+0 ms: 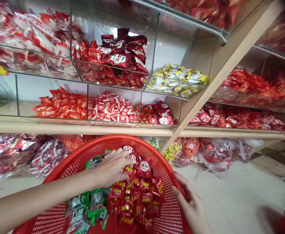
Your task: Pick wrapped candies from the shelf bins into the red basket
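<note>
A red plastic basket [168, 162] with mesh walls stands before me, holding wrapped sweets in separate heaps. My left hand [113, 167] reaches in from the left, its fingers curled down around a small red candy packet [128, 171]; the palm side is hidden. Under and beside it lie red candies with yellow print [135, 198]. Dark red packets with white labels [144, 166] sit at the far side of the basket. Green and clear wrapped candies [93, 203] fill the left side, partly covered by my forearm. My right hand [190, 200] grips the basket's right rim.
Shelves with glass-fronted bins stand ahead, with dark red packets [120, 55], yellow-white candies [178, 78], orange-red packets [64, 104] and red-white candies [113, 105]. A slanting wooden post [220, 65] divides the shelving. Plastic bags of candy [215, 151] lie on the floor below.
</note>
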A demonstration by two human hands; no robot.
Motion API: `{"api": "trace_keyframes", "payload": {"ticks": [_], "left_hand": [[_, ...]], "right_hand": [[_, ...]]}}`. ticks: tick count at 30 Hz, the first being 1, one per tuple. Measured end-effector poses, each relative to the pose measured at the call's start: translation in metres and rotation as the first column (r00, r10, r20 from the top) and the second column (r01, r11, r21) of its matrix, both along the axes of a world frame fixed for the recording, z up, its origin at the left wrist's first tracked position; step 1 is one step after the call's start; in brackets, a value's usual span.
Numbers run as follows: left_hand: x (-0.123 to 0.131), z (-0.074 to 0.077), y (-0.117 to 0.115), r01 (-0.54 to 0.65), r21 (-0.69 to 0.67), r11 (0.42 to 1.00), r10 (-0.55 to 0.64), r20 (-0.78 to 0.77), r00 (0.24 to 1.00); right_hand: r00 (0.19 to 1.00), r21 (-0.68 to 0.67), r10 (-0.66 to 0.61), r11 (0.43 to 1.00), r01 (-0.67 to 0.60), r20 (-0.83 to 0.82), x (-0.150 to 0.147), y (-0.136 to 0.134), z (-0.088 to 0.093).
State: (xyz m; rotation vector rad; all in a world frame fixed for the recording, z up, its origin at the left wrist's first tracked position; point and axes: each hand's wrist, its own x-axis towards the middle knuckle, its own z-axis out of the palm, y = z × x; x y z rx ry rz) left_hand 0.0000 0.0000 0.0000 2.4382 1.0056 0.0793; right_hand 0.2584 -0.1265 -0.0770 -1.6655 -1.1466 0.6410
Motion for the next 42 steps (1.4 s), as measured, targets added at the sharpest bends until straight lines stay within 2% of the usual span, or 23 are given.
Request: {"api": "trace_keyframes", "payload": {"ticks": [6, 9, 11, 14, 16, 18, 20, 21, 22, 23, 24, 25, 27, 28, 30, 31, 32, 34, 35, 37, 39, 40, 42], "left_hand": [[0.017, -0.019, -0.008, 0.088, 0.082, 0.993, -0.087, -0.015, 0.996], [0.024, -0.020, -0.008, 0.093, 0.084, 0.992, -0.092, -0.010, 0.996], [0.022, -0.014, -0.005, 0.095, 0.106, 0.990, -0.097, 0.013, 0.995], [0.004, 0.007, 0.002, 0.037, 0.160, 0.986, -0.048, 0.068, 0.997], [-0.021, 0.022, 0.010, -0.087, 0.188, 0.978, 0.059, 0.154, 0.986], [-0.054, 0.029, 0.016, -0.254, 0.193, 0.948, 0.198, 0.268, 0.943], [-0.088, 0.027, 0.017, -0.419, 0.134, 0.898, 0.335, 0.410, 0.848], [-0.103, 0.023, 0.015, -0.496, 0.055, 0.867, 0.425, 0.440, 0.791], [-0.116, 0.017, 0.011, -0.569, -0.129, 0.812, 0.561, 0.444, 0.699], [-0.126, 0.010, 0.007, -0.601, -0.374, 0.707, 0.707, 0.413, 0.574], [-0.132, 0.003, 0.001, -0.576, -0.550, 0.605, 0.796, 0.400, 0.455], [-0.136, -0.004, -0.005, -0.501, -0.656, 0.565, 0.825, 0.421, 0.378], [-0.137, -0.017, -0.014, -0.349, -0.775, 0.527, 0.848, 0.452, 0.277], [-0.136, -0.021, -0.017, -0.224, -0.840, 0.494, 0.866, 0.451, 0.216], [-0.134, -0.024, -0.018, -0.036, -0.910, 0.413, 0.904, 0.404, 0.141], [-0.134, -0.024, -0.016, -0.034, -0.914, 0.403, 0.906, 0.394, 0.156], [-0.135, -0.021, -0.012, -0.103, -0.900, 0.424, 0.896, 0.399, 0.194], [-0.140, -0.014, 0.000, -0.375, -0.768, 0.520, 0.848, 0.408, 0.339], [-0.141, -0.010, 0.008, -0.479, -0.672, 0.564, 0.823, 0.415, 0.387], [-0.141, -0.002, 0.024, -0.584, -0.479, 0.655, 0.755, 0.407, 0.513], [-0.133, 0.003, 0.040, -0.572, -0.278, 0.772, 0.634, 0.412, 0.655], [-0.127, 0.004, 0.046, -0.553, -0.195, 0.810, 0.583, 0.369, 0.724], [-0.112, 0.004, 0.054, -0.459, -0.143, 0.877, 0.481, 0.290, 0.827]], "right_hand": [[0.999, -0.005, 0.003, 1.000, -0.003, -0.045, 0.003, -0.001, -0.004], [0.993, -0.011, -0.016, 1.000, 0.015, -0.120, 0.003, -0.001, -0.006], [0.976, -0.027, -0.056, 0.998, 0.051, -0.209, 0.002, -0.002, -0.003], [0.926, -0.080, -0.135, 0.990, 0.114, -0.354, -0.005, -0.003, 0.005], [0.884, -0.107, -0.187, 0.982, 0.156, -0.429, -0.010, -0.004, 0.012], [0.831, -0.135, -0.223, 0.975, 0.179, -0.510, -0.014, -0.005, 0.017], [0.763, -0.172, -0.232, 0.972, 0.160, -0.603, -0.017, -0.006, 0.021], [0.727, -0.190, -0.230, 0.972, 0.138, -0.647, -0.018, -0.005, 0.022], [0.692, -0.205, -0.225, 0.972, 0.113, -0.686, -0.018, -0.005, 0.023], [0.663, -0.218, -0.219, 0.972, 0.086, -0.716, -0.018, -0.005, 0.023], [0.639, -0.230, -0.215, 0.971, 0.060, -0.739, -0.017, -0.004, 0.023], [0.620, -0.240, -0.212, 0.970, 0.039, -0.756, -0.017, -0.004, 0.022], [0.602, -0.250, -0.212, 0.968, 0.020, -0.770, -0.015, -0.003, 0.020], [0.603, -0.251, -0.213, 0.968, 0.022, -0.769, -0.015, -0.002, 0.019], [0.612, -0.247, -0.216, 0.968, 0.034, -0.761, -0.014, -0.002, 0.016], [0.616, -0.244, -0.215, 0.969, 0.038, -0.758, -0.014, -0.003, 0.015], [0.618, -0.242, -0.212, 0.970, 0.036, -0.757, -0.013, -0.003, 0.013], [0.625, -0.239, -0.193, 0.971, 0.010, -0.756, -0.010, -0.004, 0.008], [0.646, -0.236, -0.179, 0.972, -0.002, -0.742, -0.008, -0.004, 0.006], [0.732, -0.200, -0.154, 0.979, 0.025, -0.664, -0.002, -0.002, 0.003], [0.847, -0.103, -0.137, 0.990, 0.097, -0.514, 0.004, 0.004, 0.007], [0.896, -0.035, -0.127, 0.992, 0.124, -0.425, 0.008, 0.010, 0.013], [0.966, 0.103, -0.072, 0.990, 0.100, -0.250, 0.013, 0.027, 0.032]]}}
